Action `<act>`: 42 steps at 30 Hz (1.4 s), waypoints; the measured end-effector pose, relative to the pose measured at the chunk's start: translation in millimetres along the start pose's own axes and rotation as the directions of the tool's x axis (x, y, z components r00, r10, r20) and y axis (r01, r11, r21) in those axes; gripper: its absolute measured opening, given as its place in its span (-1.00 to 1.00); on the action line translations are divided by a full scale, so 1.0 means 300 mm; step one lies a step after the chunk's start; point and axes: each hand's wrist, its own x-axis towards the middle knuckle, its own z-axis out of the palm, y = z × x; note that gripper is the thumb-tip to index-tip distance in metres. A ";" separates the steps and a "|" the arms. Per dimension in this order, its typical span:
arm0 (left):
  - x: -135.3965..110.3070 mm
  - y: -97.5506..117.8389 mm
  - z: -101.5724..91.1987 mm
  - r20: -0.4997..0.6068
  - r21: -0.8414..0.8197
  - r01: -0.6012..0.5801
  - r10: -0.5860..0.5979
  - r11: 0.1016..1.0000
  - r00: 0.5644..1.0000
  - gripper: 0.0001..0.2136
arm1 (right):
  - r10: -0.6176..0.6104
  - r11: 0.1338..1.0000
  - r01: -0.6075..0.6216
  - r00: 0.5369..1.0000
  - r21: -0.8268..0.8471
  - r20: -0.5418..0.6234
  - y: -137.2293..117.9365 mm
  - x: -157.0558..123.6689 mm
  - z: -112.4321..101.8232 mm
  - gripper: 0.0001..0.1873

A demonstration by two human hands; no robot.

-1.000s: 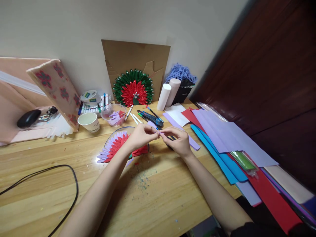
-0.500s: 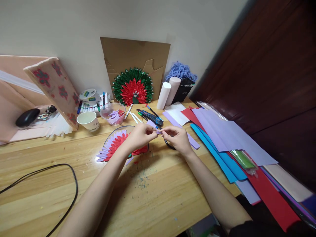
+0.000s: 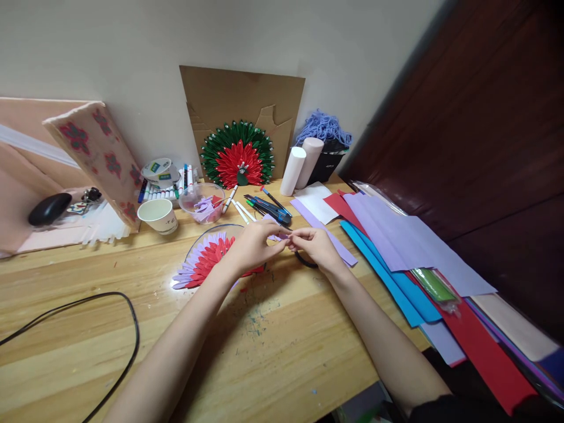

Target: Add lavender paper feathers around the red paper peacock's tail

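My left hand (image 3: pixel 253 245) and my right hand (image 3: pixel 316 247) meet above the wooden table, both pinching one small lilac paper piece (image 3: pixel 278 237) between their fingertips. Just under and left of my left hand lies a fan of folded red and lilac paper petals (image 3: pixel 203 262) on a round clear sheet. A black loop, perhaps scissor handles (image 3: pixel 305 261), shows under my right hand.
A finished red and green paper fan (image 3: pixel 238 156) leans on cardboard at the wall. Nearby are a clear bowl of paper bits (image 3: pixel 203 202), a paper cup (image 3: pixel 158 215), pens (image 3: pixel 268 207), white rolls (image 3: pixel 293 171), coloured paper sheets (image 3: pixel 396 247) at right, and a black cable (image 3: pixel 110 329).
Both hands have shifted slightly and drawn closer together around the lilac piece; the fingers keep working it. Nothing else on the table has moved.
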 end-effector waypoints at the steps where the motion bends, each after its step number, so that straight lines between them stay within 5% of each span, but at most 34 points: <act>1: 0.000 0.000 0.001 0.008 0.035 -0.010 0.010 0.999 1.000 -0.81 | 0.014 1.000 -0.014 1.000 0.010 0.008 0.000 -0.001 0.000 -0.82; 9: 0.001 -0.026 0.006 0.023 0.193 -0.028 0.024 0.981 0.999 -0.81 | 0.097 0.987 -0.104 0.994 0.121 0.058 0.018 0.001 -0.004 -0.77; 15: 0.002 -0.016 -0.001 0.077 0.277 -0.074 0.054 0.958 0.996 -0.79 | 0.103 0.993 -0.108 0.992 0.056 0.075 0.002 -0.002 -0.003 -0.75; 19: 0.003 -0.025 0.002 0.070 0.289 -0.087 0.069 0.953 0.995 -0.78 | -0.153 0.959 0.153 0.988 -0.240 0.018 -0.002 -0.013 -0.001 -0.79; 23: 0.002 -0.029 0.002 0.041 0.258 -0.072 0.063 0.963 0.997 -0.80 | -0.523 0.689 0.470 0.849 -0.551 0.070 -0.017 -0.033 0.003 -0.86; 25: 0.002 -0.026 0.001 0.043 0.251 -0.073 0.065 0.965 0.997 -0.80 | -0.598 0.586 0.546 0.790 -0.599 0.135 -0.026 -0.040 0.004 -0.88; 28: 0.002 -0.020 0.003 0.041 0.269 -0.066 0.057 0.961 0.998 -0.80 | -0.629 0.532 0.568 0.762 -0.628 0.157 -0.031 -0.041 0.002 -0.90; 42: 0.005 -0.008 -0.010 0.014 0.298 0.033 -0.039 0.954 0.999 -0.85 | -0.486 0.737 0.433 0.873 -0.519 0.037 -0.017 -0.041 0.000 -0.96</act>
